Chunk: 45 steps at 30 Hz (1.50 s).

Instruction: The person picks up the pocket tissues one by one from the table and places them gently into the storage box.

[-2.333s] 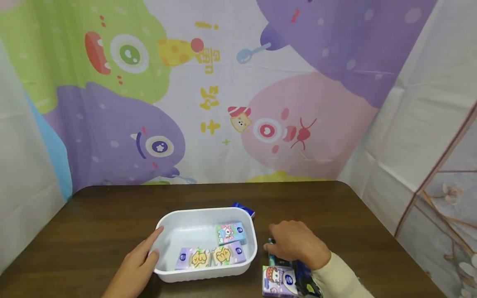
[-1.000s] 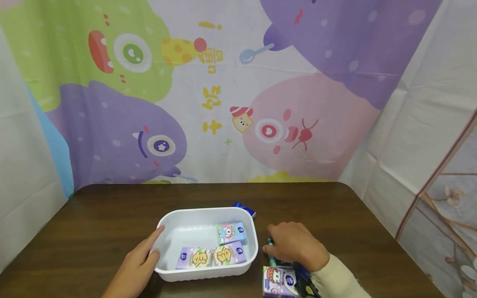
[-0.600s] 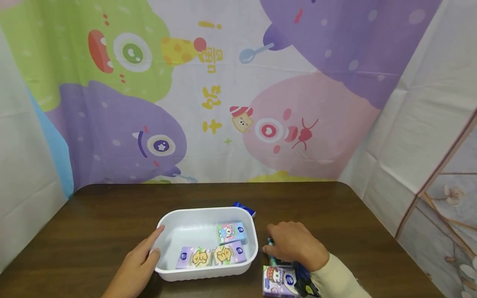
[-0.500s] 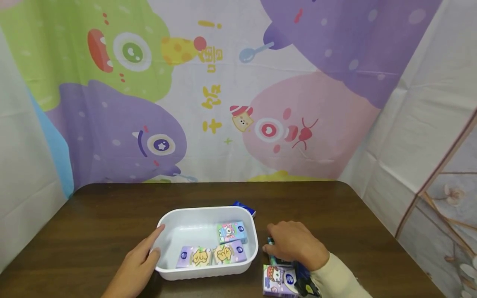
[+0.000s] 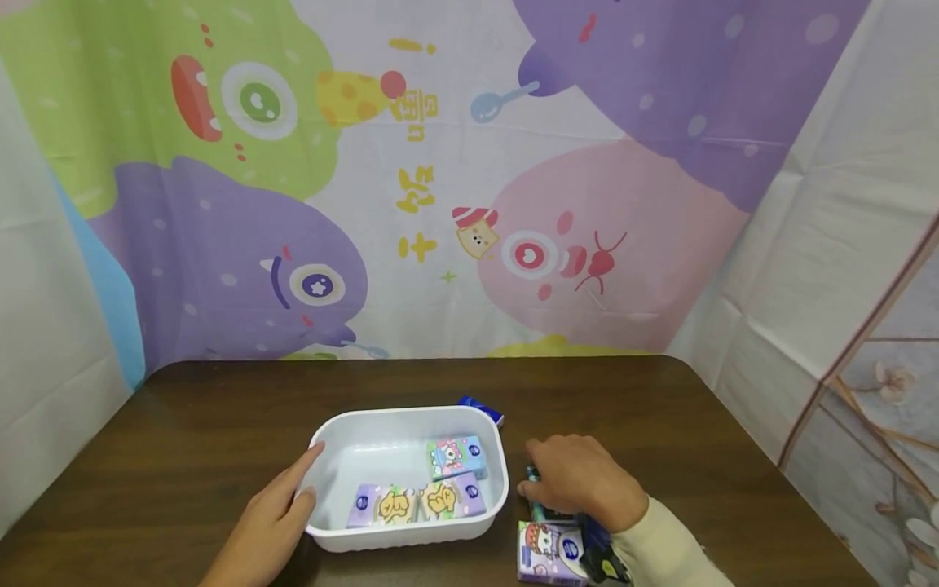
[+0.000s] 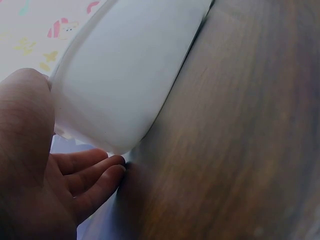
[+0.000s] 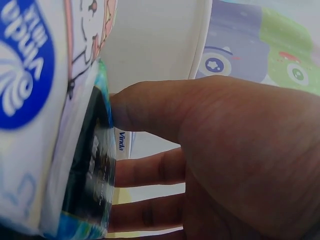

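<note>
A white plastic bin (image 5: 396, 536) holds a blue-and-pink tissue pack (image 5: 456, 456) and two purple tissue packs with yellow bears (image 5: 449, 497). My left hand (image 5: 267, 522) grips the bin's left wall, the thumb over the rim; in the left wrist view its other fingers lie against the outside. To the right of the bin, my right hand (image 5: 587, 481) holds a teal-and-black tissue pack (image 7: 90, 165) by its edges, low over the table; the hand covers much of it in the head view. Close in front lies a purple-and-white tissue pack (image 5: 550, 553) marked Vinda.
Partly under my right wrist are a dark blue pack (image 5: 596, 534) and a black-and-yellow item (image 5: 605, 565). Another blue pack (image 5: 482, 410) lies behind the bin's far right corner. The brown wooden table (image 5: 220, 416) ends at a printed cartoon curtain (image 5: 411, 310).
</note>
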Available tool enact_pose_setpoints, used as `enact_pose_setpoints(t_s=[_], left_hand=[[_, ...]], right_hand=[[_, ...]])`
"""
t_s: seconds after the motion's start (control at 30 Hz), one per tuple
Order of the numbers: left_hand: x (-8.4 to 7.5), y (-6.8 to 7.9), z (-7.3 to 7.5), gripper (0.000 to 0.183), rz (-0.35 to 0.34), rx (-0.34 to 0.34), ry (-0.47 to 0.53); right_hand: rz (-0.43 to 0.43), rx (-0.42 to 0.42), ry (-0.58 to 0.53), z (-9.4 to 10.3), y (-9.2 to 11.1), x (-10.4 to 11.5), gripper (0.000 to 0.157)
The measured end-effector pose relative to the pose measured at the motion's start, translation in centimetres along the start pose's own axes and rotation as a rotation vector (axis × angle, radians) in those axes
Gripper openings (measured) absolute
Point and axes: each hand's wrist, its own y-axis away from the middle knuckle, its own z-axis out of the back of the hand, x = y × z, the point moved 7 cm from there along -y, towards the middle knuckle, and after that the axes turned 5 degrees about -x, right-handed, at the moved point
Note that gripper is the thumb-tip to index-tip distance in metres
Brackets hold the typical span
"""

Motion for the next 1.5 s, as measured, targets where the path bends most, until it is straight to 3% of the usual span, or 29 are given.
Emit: enact_pose_setpoints(t_s=[0.43, 1.1, 1.27, 1.5], left_hand=[[0.16, 0.09, -0.09, 0.052, 0.016, 0.012, 0.007], [0.00, 0.16, -0.02, 0.051, -0.007, -0.004, -0.008], [-0.06, 0.12, 0.02, 0.051, -0.004, -0.005, -0.005], [0.08, 0.14, 0.07, 0.051, -0.051, -0.039, 0.008]], right_hand=[[0.020, -0.035, 0.011, 0.09, 0.01, 0.04, 0.031], [-0.041, -0.019, -0.009, 0.18, -0.27, -0.37, 0.024], [-0.042, -0.047, -0.010, 0.50, -0.25, -0.36, 0.022], [-0.018, -0.099, -0.007, 0.89, -0.11, -0.16, 0.020]])
